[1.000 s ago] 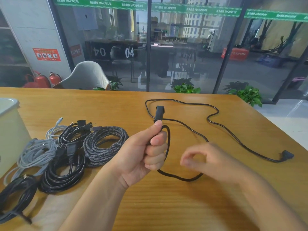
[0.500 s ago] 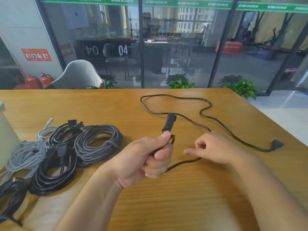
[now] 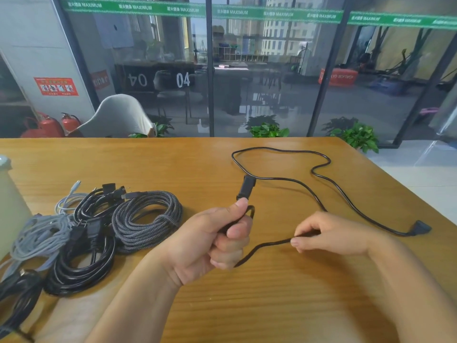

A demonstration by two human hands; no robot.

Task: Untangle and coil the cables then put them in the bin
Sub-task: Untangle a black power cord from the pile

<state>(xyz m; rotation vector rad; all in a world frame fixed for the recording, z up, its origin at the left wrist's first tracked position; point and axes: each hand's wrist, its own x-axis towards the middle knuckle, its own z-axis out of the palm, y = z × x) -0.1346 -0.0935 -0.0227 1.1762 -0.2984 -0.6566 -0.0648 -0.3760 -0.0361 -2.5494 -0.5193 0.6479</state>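
The left hand [image 3: 217, 241] grips the thin black cable [image 3: 319, 201] below its plug [image 3: 246, 188], anchoring the coil. The right hand [image 3: 331, 233] pinches the slack, probably to feed the next loop.

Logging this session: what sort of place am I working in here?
Probably an office or commercial space: a wooden table before a glass partition wall marked "04", fire extinguishers nearby, and desks behind the glass.

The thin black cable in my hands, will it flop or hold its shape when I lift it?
The thin black cable probably flops: it sags between left hand and right hand. It snakes loosely over the wooden table, so likely light.
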